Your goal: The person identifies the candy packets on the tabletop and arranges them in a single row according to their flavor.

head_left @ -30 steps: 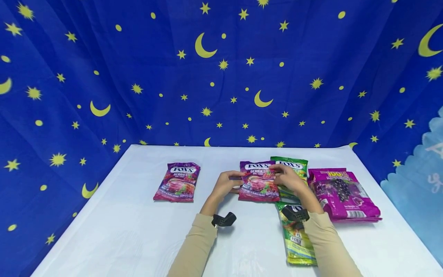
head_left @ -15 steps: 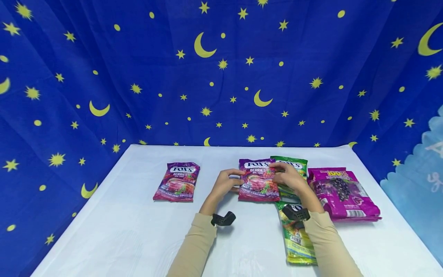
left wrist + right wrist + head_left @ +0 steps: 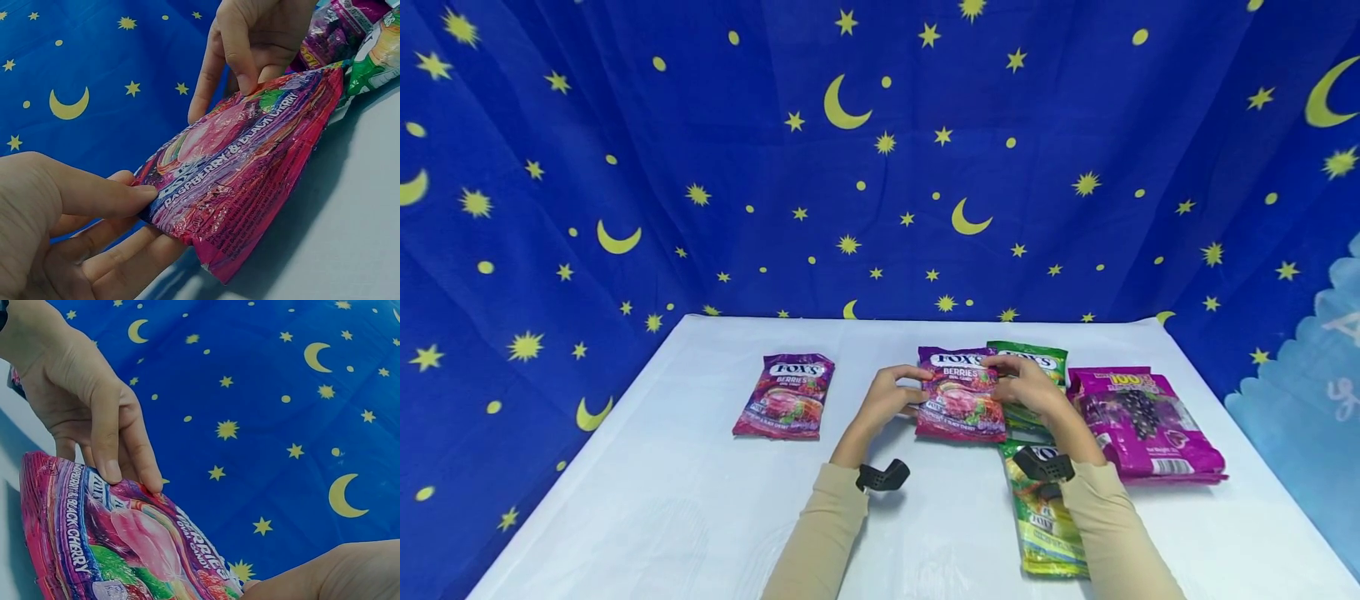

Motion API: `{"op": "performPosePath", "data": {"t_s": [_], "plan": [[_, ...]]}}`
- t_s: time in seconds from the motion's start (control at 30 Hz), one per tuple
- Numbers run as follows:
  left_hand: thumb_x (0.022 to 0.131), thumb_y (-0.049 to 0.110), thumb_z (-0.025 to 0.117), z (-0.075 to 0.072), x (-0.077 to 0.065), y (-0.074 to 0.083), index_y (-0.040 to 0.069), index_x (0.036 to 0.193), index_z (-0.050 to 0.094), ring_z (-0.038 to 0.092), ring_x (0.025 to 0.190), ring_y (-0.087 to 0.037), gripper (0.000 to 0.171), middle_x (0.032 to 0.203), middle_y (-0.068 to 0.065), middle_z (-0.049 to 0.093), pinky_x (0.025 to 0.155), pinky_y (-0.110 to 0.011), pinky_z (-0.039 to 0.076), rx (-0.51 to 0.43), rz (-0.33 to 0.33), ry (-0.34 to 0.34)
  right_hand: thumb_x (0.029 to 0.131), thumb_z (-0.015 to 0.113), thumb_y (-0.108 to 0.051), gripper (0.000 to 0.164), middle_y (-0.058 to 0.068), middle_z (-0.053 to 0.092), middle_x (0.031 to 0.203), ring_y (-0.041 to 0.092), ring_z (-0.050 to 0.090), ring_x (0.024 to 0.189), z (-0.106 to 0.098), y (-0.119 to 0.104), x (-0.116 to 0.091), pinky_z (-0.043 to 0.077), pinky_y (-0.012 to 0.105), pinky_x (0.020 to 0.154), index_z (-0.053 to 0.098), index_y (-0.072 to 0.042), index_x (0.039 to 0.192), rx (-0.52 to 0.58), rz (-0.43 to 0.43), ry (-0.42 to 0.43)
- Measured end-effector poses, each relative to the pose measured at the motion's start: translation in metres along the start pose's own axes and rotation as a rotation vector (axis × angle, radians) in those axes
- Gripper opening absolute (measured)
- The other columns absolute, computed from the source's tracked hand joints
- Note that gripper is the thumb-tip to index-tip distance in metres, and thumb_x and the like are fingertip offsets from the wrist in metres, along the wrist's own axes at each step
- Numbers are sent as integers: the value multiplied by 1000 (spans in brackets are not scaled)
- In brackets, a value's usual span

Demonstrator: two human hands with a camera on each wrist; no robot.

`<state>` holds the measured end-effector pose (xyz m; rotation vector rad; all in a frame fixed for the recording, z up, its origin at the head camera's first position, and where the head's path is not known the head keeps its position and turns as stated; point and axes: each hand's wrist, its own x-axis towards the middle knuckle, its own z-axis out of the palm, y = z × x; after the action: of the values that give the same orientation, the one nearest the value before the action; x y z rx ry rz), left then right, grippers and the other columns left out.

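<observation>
Between my two hands is a purple and red bag of berry candy, its printed front facing up. My left hand pinches its left edge, thumb on top and fingers beneath, as the left wrist view shows. On the opposite edge my right hand holds the bag by thumb and fingers. In the left wrist view the bag is tilted, and its lower edge appears raised off the white table. A green candy bag lies partly hidden behind my right hand.
A matching berry candy bag lies at the left of the white table. Another green and yellow bag is partly under my right forearm. A large magenta grape candy bag lies at the right. A blue star-patterned cloth hangs behind.
Both hands keep their hold on the berry candy bag, which has shifted only very slightly. The other bags have not moved; the head view has tilted a little.
</observation>
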<state>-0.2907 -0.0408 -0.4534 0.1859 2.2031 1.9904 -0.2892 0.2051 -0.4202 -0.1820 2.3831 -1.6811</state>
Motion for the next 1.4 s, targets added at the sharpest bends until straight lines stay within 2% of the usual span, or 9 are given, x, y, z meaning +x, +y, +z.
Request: {"op": "performPosePath", "data": {"t_s": [0.13,0.23,0.37,0.57,0.7,1.03,1.27,1.33,1.4], "plan": [[82,-4,68,0,-3,5,-1,112,68,65,71,-19,30,119,-13,60,68,-42,59,0,6,-11,81,57,10,56,27,43,138,26,59,93,0,0,-1,55,31,74,49,4,136,24,0,-3],[83,-5,67,1,-11,17,-4,113,67,64,73,-21,30,121,-15,59,70,-46,58,9,6,-15,81,56,12,56,29,42,139,28,59,99,-1,-1,-3,55,32,75,48,4,136,47,4,-1],[83,-6,66,2,-17,27,-5,113,66,64,73,-21,30,121,-16,59,71,-46,58,18,4,-8,80,57,12,58,28,42,140,30,59,104,-3,-2,-5,55,35,77,48,3,137,55,11,3],[82,-4,69,2,-6,9,0,111,69,62,70,-16,29,118,-10,60,64,-38,59,12,-4,14,81,57,11,57,28,40,142,36,55,110,-3,-3,-7,55,38,81,48,1,137,47,20,11],[82,-3,70,2,-3,5,2,110,69,63,70,-17,29,119,-9,60,61,-35,58,16,1,21,81,57,11,58,28,39,142,37,53,112,-3,-3,-6,55,38,83,48,1,138,51,26,15],[81,-3,71,3,-1,2,4,110,70,63,71,-17,29,119,-9,61,61,-37,59,31,3,27,81,56,13,57,28,42,139,28,61,94,-2,-4,-6,55,37,81,49,2,137,55,27,20],[79,-5,69,6,-2,1,4,105,71,64,71,-18,27,116,-10,62,59,-33,58,67,6,61,81,56,16,57,28,39,143,41,47,121,1,-2,-3,56,35,80,49,4,136,51,34,38],[79,-6,69,7,-2,2,4,104,72,64,71,-18,27,115,-11,62,59,-32,58,96,9,73,80,57,14,57,28,41,142,42,45,124,3,0,-1,56,33,79,50,4,136,34,33,53],[79,-7,69,8,-2,3,4,104,72,64,71,-18,27,113,-11,63,58,-31,58,131,17,85,79,59,13,57,27,47,134,38,51,115,6,3,1,56,32,75,52,3,134,18,24,79]]}}
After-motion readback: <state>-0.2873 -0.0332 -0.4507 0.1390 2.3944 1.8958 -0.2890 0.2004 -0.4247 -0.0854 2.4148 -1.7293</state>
